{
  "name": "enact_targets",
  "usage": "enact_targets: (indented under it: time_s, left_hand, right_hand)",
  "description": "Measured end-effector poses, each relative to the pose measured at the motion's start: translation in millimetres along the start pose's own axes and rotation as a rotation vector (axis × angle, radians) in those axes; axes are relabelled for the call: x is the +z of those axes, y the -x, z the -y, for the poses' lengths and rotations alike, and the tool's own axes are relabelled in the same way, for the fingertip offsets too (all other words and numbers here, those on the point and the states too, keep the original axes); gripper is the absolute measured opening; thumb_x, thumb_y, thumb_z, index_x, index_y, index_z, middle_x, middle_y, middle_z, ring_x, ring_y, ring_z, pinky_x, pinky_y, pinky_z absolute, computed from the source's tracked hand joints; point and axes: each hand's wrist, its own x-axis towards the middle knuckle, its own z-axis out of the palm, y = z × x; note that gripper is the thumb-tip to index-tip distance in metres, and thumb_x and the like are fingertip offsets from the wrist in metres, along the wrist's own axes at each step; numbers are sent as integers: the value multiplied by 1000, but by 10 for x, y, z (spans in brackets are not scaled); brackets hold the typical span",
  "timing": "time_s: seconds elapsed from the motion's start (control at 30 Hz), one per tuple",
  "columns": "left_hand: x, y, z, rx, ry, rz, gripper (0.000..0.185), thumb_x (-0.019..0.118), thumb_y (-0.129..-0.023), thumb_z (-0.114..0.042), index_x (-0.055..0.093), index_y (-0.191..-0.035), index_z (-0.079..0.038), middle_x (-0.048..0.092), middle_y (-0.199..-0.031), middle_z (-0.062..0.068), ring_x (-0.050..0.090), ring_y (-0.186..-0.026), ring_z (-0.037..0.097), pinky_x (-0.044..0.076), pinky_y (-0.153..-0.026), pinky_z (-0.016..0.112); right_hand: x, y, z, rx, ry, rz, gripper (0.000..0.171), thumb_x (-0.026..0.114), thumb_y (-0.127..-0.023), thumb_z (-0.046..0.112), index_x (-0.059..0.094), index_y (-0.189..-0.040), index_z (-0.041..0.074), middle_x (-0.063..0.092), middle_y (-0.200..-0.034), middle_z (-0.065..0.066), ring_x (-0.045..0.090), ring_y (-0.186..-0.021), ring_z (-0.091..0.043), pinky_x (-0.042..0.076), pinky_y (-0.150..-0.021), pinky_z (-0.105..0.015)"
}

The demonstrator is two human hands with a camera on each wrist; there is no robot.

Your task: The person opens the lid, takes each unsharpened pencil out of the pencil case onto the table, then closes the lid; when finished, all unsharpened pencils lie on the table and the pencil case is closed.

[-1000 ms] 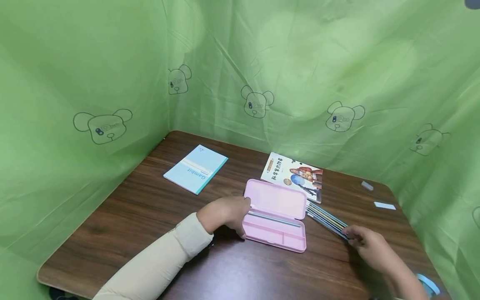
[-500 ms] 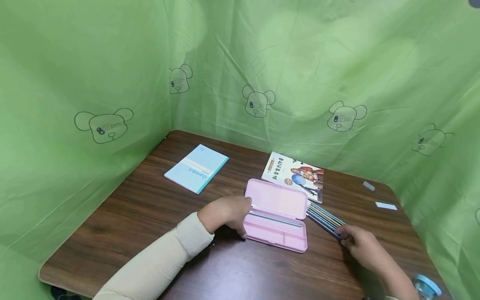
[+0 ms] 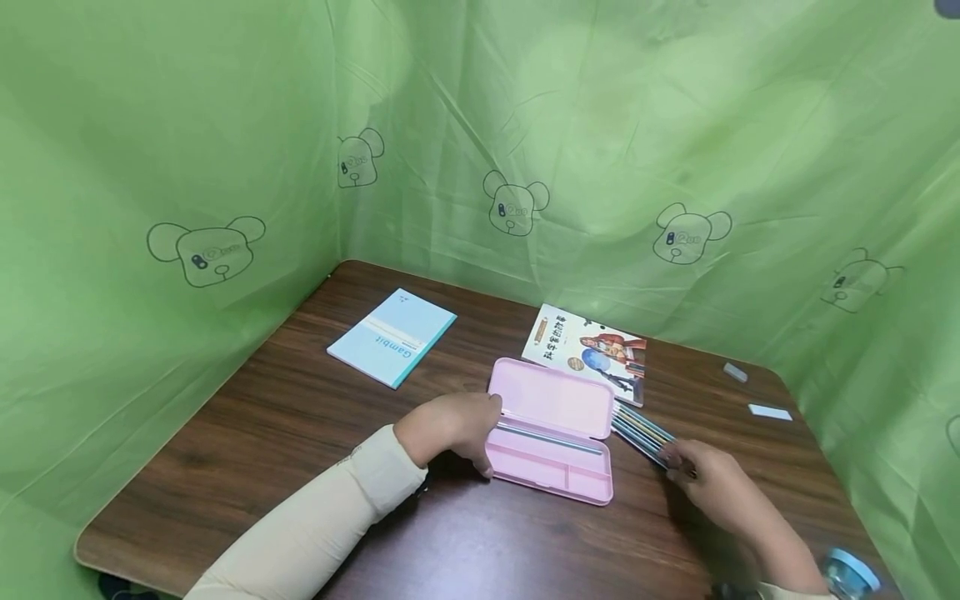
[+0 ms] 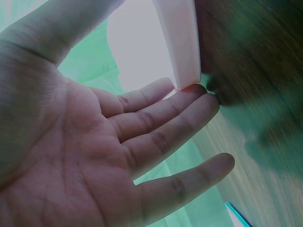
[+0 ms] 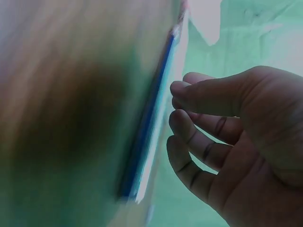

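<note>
An open pink pencil case (image 3: 551, 458) lies mid-table with its lid (image 3: 551, 398) flat behind it and a pencil (image 3: 551, 437) inside. My left hand (image 3: 453, 427) rests at the case's left end. In the left wrist view that hand (image 4: 156, 137) is spread, its straight fingertips touching a corner of the case (image 4: 180, 42). Several coloured pencils (image 3: 637, 429) lie side by side right of the case. My right hand (image 3: 693, 471) is over their near ends. In the blurred right wrist view its fingers (image 5: 199, 127) are loosely curled beside the pencils (image 5: 147, 137), gripping nothing.
A light blue notebook (image 3: 392, 337) lies at the back left of the brown table (image 3: 285, 433), a picture book (image 3: 587, 352) behind the case. A small eraser (image 3: 735, 372) and a white slip (image 3: 769, 412) sit far right. Green curtains wall the table on three sides.
My right hand has slid left along the pencils toward the case. The left hand and the case have stayed put.
</note>
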Motion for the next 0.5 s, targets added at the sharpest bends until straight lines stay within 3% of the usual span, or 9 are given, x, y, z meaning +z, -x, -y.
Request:
enact_targets:
  time_s: [0.17,0.3,0.4,0.5]
  left_hand:
    - [-1,16,15,-6,10,5,79,105,-74,-51,64,-122,-4,73,-107,3,69,-99,16,61,-100,35]
    - [-5,27,12,-5,21,11,79,104,-75,-51,64,-123,-4,72,-106,2,68,-99,15,61,-100,35]
    - [-20,38,3,-3,23,14,80,104,-76,-52,64,-126,-3,72,-108,2,69,-100,15,61,-102,35]
    - [-32,45,-7,1,18,15,82,103,-77,-52,63,-128,-3,72,-110,3,70,-102,17,61,-103,35]
  right_hand:
    - [15,-243,452,-100,-38,-6,24,83,-91,-6,82,-106,14,78,-95,4,69,-89,-9,61,-78,-37]
    - [94,-412,810,-167,-76,60,24,81,-95,-4,83,-113,11,82,-103,2,76,-96,-14,65,-86,-42]
    - [176,-502,996,-225,-64,117,21,80,-98,0,82,-117,8,83,-107,-1,78,-102,-20,65,-93,-47]
    - [255,-556,1110,-295,-30,117,18,81,-99,1,83,-116,6,84,-106,-3,78,-102,-24,64,-95,-50]
